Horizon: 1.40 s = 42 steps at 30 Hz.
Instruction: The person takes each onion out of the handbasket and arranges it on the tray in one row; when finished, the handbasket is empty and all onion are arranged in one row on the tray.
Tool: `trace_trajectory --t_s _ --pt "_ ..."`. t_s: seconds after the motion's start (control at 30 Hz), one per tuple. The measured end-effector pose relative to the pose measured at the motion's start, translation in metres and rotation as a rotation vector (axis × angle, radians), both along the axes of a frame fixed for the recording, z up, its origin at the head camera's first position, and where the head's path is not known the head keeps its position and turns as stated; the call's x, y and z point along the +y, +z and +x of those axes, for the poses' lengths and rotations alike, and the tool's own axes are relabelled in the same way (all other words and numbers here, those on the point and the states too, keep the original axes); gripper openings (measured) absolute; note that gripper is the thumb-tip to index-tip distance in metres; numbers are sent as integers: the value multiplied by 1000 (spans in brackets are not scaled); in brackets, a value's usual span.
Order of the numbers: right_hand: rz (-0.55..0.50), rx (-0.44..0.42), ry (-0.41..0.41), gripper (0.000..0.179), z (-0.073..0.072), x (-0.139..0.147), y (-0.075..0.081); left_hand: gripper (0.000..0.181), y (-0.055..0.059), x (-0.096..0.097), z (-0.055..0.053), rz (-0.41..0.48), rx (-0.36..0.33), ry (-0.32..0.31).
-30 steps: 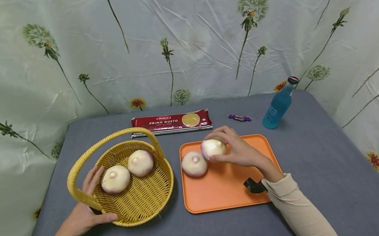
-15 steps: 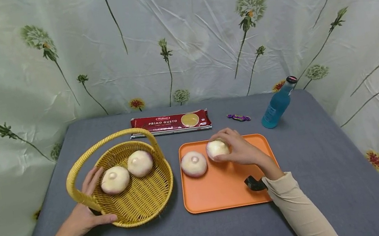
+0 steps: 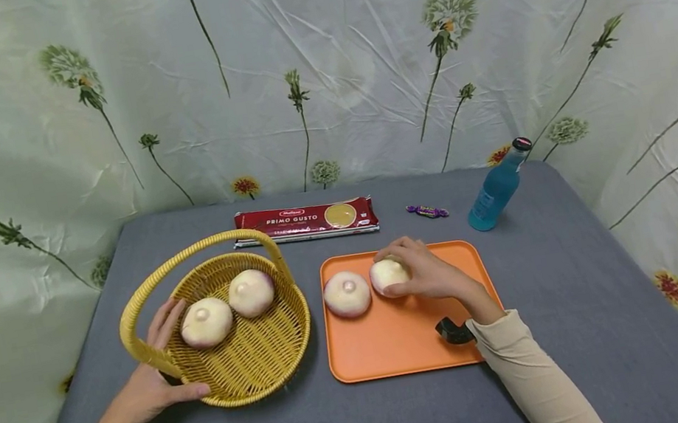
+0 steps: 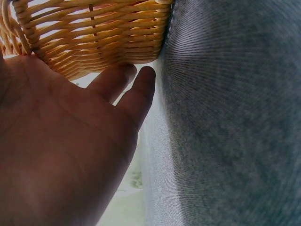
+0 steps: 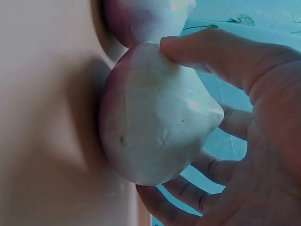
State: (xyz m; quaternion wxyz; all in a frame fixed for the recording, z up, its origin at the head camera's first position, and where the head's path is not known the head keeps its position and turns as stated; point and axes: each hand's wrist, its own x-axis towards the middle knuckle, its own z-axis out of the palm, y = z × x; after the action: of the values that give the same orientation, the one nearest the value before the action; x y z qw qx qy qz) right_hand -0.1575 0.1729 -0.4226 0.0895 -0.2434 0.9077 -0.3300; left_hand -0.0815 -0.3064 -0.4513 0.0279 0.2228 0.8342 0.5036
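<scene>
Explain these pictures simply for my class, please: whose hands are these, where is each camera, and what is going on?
There is no machine here: a person works with two bare hands. The wide picture comes from a camera on the person's head, looking forward and down; the two close ones come from cameras worn on the left and right wrists. On the grey table are a yellow basket with two pale, onion-like vegetables inside, and an orange tray with two more. Farther back lie a red packet and a small purple wrapped sweet, near a blue bottle. The left hand rests against the basket's side. The right hand holds one vegetable at the tray, thumb and fingers around it.
</scene>
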Motion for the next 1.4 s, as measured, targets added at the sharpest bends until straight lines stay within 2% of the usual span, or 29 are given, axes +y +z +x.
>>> trace_trajectory --t_s 0.27,0.53,1.07,1.27,1.4 --pt "35 14 24 54 1 -2 2 129 -1 0 0 14 -2 3" --pt "40 -13 24 56 2 -3 3 129 0 0 0 -3 6 5" --pt "60 -49 22 58 4 -2 5 129 0 -1 1 -7 -34 8" --pt "86 -21 46 59 2 -2 8 129 -1 -2 1 -4 -17 8" --pt "66 -3 39 60 2 -3 13 129 -2 -2 1 -3 -18 9"
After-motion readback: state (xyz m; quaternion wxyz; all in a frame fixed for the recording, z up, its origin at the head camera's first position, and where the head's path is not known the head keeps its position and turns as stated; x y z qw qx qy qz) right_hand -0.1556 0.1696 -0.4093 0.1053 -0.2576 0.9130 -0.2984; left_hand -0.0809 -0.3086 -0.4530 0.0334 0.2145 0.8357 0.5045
